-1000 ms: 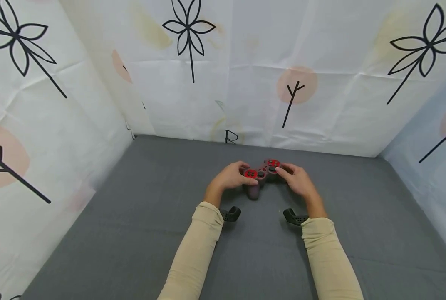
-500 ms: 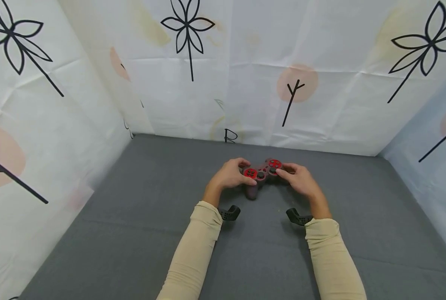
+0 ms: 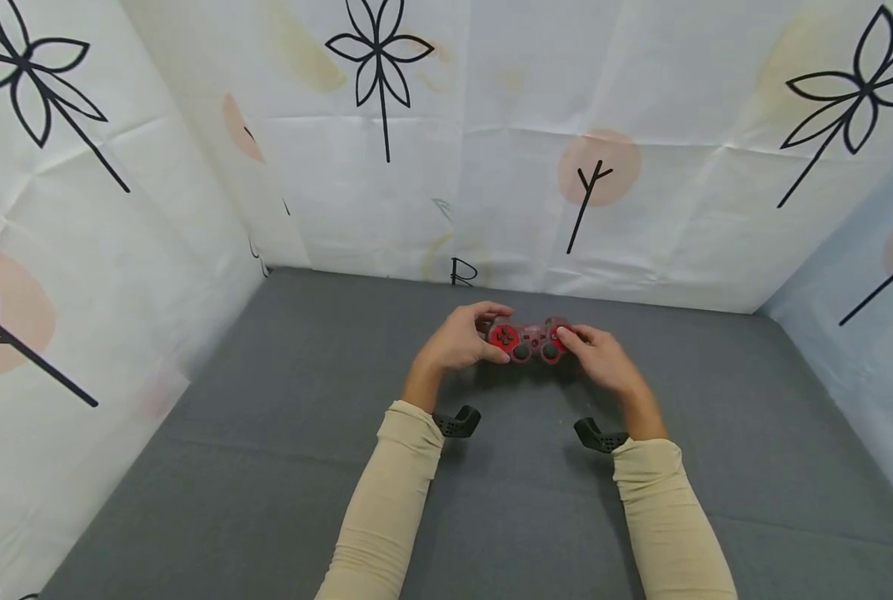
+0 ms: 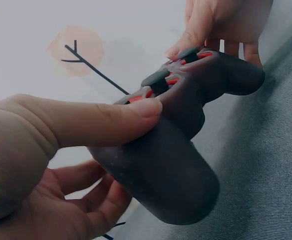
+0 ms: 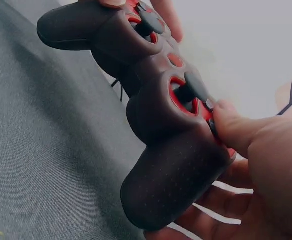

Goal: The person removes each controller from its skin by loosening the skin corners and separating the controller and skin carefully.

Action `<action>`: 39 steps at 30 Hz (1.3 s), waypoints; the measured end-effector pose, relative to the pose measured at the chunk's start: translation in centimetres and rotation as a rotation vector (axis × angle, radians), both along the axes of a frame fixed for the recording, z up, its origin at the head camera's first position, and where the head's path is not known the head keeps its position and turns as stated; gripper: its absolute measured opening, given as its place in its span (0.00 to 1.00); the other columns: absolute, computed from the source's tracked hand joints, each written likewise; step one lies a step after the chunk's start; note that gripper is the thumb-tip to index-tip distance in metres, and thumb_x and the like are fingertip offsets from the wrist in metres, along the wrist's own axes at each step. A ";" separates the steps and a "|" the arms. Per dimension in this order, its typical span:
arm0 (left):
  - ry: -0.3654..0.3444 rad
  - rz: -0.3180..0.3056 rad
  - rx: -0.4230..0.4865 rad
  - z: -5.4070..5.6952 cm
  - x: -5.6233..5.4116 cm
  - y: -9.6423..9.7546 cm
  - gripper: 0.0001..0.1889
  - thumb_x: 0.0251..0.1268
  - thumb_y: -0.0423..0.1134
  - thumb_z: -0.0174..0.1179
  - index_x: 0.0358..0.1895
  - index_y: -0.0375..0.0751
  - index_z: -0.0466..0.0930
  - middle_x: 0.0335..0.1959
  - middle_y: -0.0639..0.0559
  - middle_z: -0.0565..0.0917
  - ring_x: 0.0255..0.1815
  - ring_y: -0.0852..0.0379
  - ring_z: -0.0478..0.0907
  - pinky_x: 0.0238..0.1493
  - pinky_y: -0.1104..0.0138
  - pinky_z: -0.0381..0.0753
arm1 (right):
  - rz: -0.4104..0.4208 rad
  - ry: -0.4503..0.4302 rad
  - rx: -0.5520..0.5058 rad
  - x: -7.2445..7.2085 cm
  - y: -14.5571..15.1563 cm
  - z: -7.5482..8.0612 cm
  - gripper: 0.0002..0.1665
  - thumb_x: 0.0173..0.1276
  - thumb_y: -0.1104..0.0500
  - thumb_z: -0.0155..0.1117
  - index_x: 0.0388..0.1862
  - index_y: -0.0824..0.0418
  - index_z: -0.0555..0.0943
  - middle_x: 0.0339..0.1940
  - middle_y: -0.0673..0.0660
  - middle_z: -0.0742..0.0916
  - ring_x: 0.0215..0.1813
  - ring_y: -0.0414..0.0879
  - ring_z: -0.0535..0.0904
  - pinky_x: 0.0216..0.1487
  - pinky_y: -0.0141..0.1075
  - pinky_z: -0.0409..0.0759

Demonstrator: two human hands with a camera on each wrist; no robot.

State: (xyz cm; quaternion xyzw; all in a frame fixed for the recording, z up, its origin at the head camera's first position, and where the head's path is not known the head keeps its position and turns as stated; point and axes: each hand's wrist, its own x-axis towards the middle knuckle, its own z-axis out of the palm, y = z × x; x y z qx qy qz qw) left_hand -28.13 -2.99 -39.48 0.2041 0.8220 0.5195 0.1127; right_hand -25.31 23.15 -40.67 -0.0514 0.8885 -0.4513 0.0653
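Observation:
A dark game controller (image 3: pixel 535 338) with red button areas and two black thumbsticks is held between both hands, tipped so its face turns to the head camera. My left hand (image 3: pixel 461 337) grips its left end, thumb on the front edge and fingers behind. In the left wrist view that thumb (image 4: pixel 121 120) lies beside a thumbstick (image 4: pixel 156 80). On the other end my right hand (image 3: pixel 602 358) holds on, its thumb over the right-hand buttons. The right wrist view shows the fingers (image 5: pixel 220 200) curled under the right grip (image 5: pixel 170 180). A shadow falls on the cloth below the controller.
Grey cloth (image 3: pixel 266 467) covers the table. White sheets with flower drawings (image 3: pixel 521 100) stand along the back and both sides. Black wrist mounts (image 3: pixel 457 422) stick out inward from both sleeves.
Both hands have tilted the controller up and levelled it, so its face shows more fully. The left hand has moved slightly away from the body; the right thumb has shifted onto the buttons.

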 end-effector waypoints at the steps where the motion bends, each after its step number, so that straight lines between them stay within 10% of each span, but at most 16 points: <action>1: 0.007 0.002 0.013 0.1 0.0 0.0 0.36 0.56 0.33 0.76 0.70 0.50 0.76 0.68 0.51 0.78 0.64 0.49 0.77 0.59 0.53 0.80 | -0.004 0.001 -0.019 0.0 0.1 0.0 0.36 0.83 0.42 0.48 0.73 0.69 0.69 0.61 0.71 0.80 0.47 0.56 0.80 0.47 0.41 0.82; 10: -0.012 0.099 0.200 -0.3 -0.1 0.9 0.30 0.65 0.42 0.72 0.70 0.52 0.75 0.69 0.52 0.79 0.72 0.52 0.74 0.69 0.52 0.76 | -0.028 -0.004 -0.154 0.5 0.6 0.7 0.36 0.82 0.43 0.51 0.75 0.68 0.66 0.59 0.66 0.82 0.42 0.41 0.80 0.43 0.36 0.85; 18: -0.066 0.069 0.219 -0.1 0.1 2.0 0.35 0.68 0.51 0.67 0.75 0.52 0.66 0.60 0.46 0.83 0.54 0.52 0.83 0.55 0.59 0.83 | -0.020 0.071 -0.142 0.9 0.5 2.1 0.38 0.81 0.43 0.52 0.78 0.66 0.64 0.68 0.70 0.78 0.45 0.30 0.81 0.49 0.33 0.86; 26: -0.009 0.088 0.115 0.2 0.4 2.2 0.30 0.61 0.51 0.73 0.63 0.48 0.73 0.52 0.47 0.85 0.43 0.54 0.84 0.42 0.65 0.83 | 0.068 0.083 -0.117 1.0 -0.1 2.4 0.35 0.82 0.46 0.52 0.78 0.66 0.63 0.69 0.71 0.78 0.65 0.63 0.80 0.65 0.52 0.80; 39: 0.045 0.136 -0.104 0.8 0.4 1.1 0.31 0.61 0.56 0.72 0.63 0.49 0.73 0.47 0.51 0.85 0.39 0.54 0.83 0.38 0.64 0.82 | 0.157 0.180 0.117 1.6 -1.1 3.1 0.37 0.81 0.48 0.54 0.82 0.59 0.59 0.77 0.69 0.66 0.73 0.68 0.70 0.68 0.63 0.73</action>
